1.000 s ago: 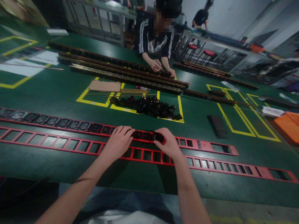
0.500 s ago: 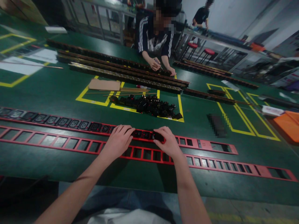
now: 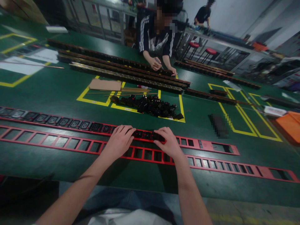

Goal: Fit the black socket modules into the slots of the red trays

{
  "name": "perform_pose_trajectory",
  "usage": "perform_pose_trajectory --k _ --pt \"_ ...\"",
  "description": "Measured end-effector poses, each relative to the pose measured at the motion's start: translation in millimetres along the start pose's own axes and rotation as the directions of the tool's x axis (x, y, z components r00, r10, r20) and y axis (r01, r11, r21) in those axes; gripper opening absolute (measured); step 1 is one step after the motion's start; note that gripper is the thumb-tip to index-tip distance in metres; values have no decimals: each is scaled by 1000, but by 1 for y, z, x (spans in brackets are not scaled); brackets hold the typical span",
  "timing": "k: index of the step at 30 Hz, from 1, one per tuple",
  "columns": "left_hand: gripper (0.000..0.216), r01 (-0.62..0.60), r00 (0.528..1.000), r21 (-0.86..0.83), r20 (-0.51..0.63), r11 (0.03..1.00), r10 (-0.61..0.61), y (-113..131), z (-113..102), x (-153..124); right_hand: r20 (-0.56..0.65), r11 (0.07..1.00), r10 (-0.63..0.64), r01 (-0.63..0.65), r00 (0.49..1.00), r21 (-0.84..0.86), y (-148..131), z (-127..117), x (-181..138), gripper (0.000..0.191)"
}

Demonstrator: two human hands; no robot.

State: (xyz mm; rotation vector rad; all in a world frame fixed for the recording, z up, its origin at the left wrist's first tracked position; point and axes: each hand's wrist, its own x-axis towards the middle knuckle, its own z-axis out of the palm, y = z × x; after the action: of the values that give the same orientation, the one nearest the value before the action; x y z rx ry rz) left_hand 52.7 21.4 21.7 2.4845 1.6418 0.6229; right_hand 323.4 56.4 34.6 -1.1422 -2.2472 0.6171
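Note:
A long red slotted strip (image 3: 194, 143) lies across the green table, its left part filled with black socket modules (image 3: 64, 122). My left hand (image 3: 120, 137) is closed over this strip, its fingertips on the row of modules. Further right, my right hand (image 3: 167, 139) pinches a black socket module (image 3: 158, 136) at a slot of the same strip, partly hidden by the fingers. Between my hands two round-faced modules (image 3: 143, 134) show in their slots. Nearer to me lies a second red strip (image 3: 150, 156) with bare slots, below both wrists.
A heap of loose black modules (image 3: 154, 106) lies beyond the strips, with a cardboard piece (image 3: 105, 84) and thin rods behind it. Long dark bars (image 3: 126, 73) cross the table. Opposite, a person (image 3: 156, 37) works with both hands at the bars. An orange bin (image 3: 290, 126) stands right.
The module at my right fingers looks flatter in the strip than before. Both hands stay in nearly the same place, and the view has shifted very slightly.

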Motion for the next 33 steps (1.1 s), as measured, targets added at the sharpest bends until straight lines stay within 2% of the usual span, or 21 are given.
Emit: perform_pose_trajectory --k 22,33 --pt "34 8 1000 -23 2 1000 -8 0 0 0 24 999 19 -19 1000 -28 -6 -2 2 27" --pt "33 3 1000 -10 11 1000 -3 -1 0 0 94 990 114 -105 989 -98 1 0 3 30"
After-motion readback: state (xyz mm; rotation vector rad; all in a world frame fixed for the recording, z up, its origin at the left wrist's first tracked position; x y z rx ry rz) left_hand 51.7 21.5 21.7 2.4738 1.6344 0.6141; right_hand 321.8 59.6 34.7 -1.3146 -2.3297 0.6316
